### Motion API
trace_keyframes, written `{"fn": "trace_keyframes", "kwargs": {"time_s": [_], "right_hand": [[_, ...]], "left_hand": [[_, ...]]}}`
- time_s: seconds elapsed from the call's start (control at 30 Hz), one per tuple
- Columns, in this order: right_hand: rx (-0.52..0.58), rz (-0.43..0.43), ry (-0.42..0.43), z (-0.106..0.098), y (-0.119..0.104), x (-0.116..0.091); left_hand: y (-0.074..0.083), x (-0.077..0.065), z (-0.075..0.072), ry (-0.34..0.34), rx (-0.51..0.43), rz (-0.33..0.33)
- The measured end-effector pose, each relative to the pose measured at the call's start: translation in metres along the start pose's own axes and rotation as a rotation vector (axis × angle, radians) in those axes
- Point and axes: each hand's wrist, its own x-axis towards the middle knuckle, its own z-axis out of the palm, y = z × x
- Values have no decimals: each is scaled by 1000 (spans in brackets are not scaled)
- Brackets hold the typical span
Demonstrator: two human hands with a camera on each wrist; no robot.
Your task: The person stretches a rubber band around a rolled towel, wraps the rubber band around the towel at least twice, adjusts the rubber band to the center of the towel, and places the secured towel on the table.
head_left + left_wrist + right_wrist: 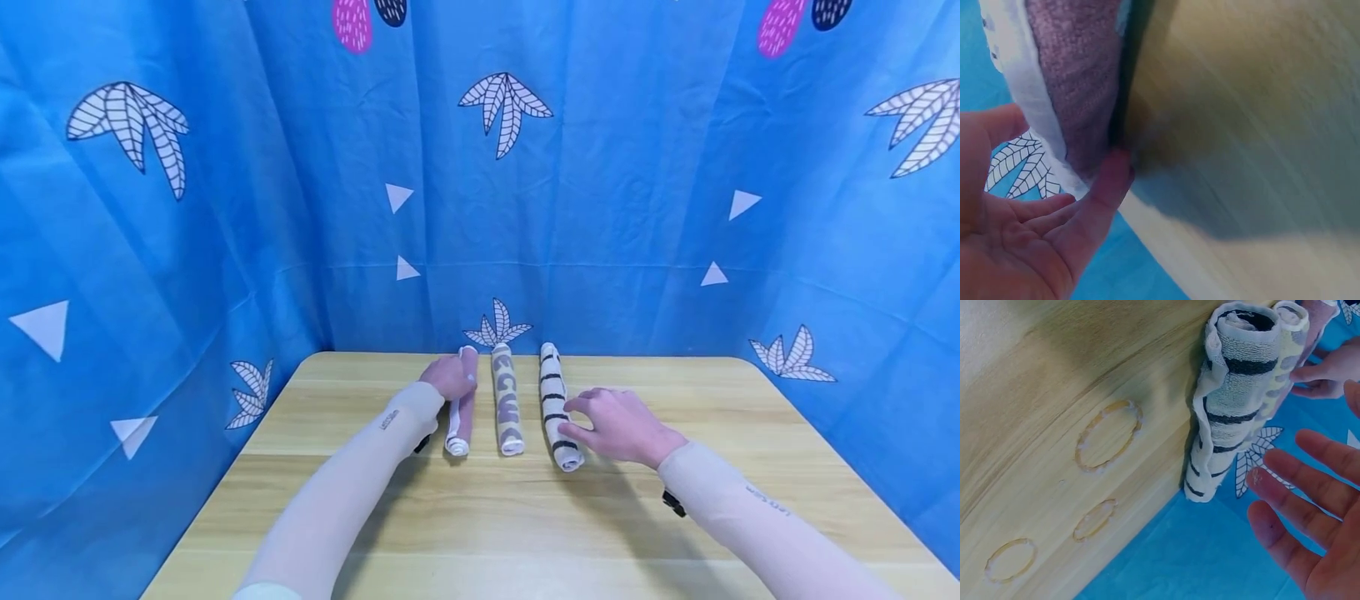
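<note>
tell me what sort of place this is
Probably a small curtained-off workspace: a patterned blue curtain hangs around three sides of a wood-grain table, where three rolled cloths lie side by side.

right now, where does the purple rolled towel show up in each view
Head: the purple towel lies just left of and below centre, partly covered by the left hand.
Left wrist: the purple towel looms large at upper left.
Right wrist: the purple towel is at top right, partly behind the spotted towel.
Shared landmark: the blue curtain.
</note>
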Motion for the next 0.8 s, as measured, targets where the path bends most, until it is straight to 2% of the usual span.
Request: {"fn": "trace_keyframes", "kwargs": {"time_s": [0.4,0.53,0.8], "right_hand": [[25,8,-18,5,1,-3],[22,3,-16,7,2,-5],[-24,-25,-1,8,-1,-5]], "left_hand": [[-2,8,9,-27,-53,-26],[-2,3,8,-21,-95,-24],[3,-17,0,-18,-221,-34]]}}
